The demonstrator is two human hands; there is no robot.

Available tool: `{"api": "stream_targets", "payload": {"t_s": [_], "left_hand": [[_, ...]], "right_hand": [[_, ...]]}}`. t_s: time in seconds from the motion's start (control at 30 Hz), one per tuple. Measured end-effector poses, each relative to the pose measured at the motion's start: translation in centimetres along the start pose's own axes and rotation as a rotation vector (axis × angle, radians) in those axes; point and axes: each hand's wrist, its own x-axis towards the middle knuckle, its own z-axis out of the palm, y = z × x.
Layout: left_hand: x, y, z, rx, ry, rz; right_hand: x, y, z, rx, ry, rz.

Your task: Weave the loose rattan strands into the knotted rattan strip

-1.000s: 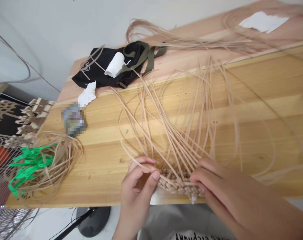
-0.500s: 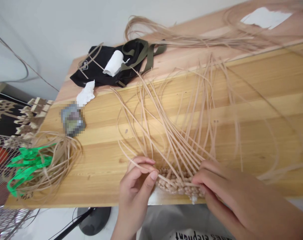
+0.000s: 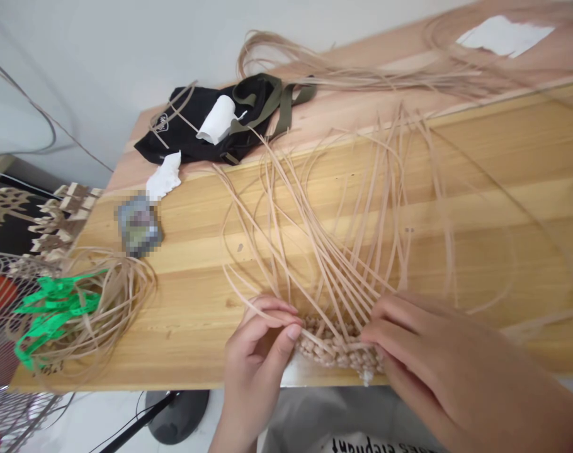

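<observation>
A small piece of tan wickerwork (image 3: 336,353) lies at the table's near edge, its woven part knotted and bumpy. Long loose rattan strands (image 3: 315,239) fan out from it towards the back. At its left end, my left hand (image 3: 262,343) pinches a strand between thumb and fingers. My right hand (image 3: 409,352) is closed at the right end, thumb and forefinger on the weave where a strand runs; its fingertips are partly hidden. A white bit hangs from the lower edge of the weave.
A coil of strands (image 3: 121,296) with green ribbon (image 3: 62,305) lies left. Behind are a blurred square object (image 3: 139,225), a black bag (image 3: 182,135) with a white roll (image 3: 216,119), crumpled paper (image 3: 164,177), another strand bundle (image 3: 286,50) and white paper (image 3: 504,34).
My right hand has shifted slightly left and up along the weave. My left hand keeps its pinch, almost still. Loose strands at the right have swung a little.
</observation>
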Motion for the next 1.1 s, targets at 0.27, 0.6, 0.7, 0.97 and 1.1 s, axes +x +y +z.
{"api": "stream_targets", "payload": {"t_s": [0.27,0.6,0.7,0.97,1.1], "left_hand": [[-0.3,-0.1,-0.1,-0.033,-0.025,0.040],[0.0,0.1,0.0,-0.062,-0.051,0.062],[0.1,0.1,0.1,-0.091,-0.066,0.059],[0.0,0.3,0.4,-0.004,-0.035,0.051],[0.5,0.8,0.5,0.116,-0.040,0.121]], "right_hand": [[2.8,-0.2,-0.4,0.143,-0.182,-0.045],[6.9,1.0,-1.6,0.290,-0.445,-0.209],[7.5,1.6,-1.9,0.353,-0.478,-0.231],[6.9,1.3,-0.8,0.117,-0.371,-0.308],[6.3,1.0,-0.3,0.103,-0.288,-0.328]]}}
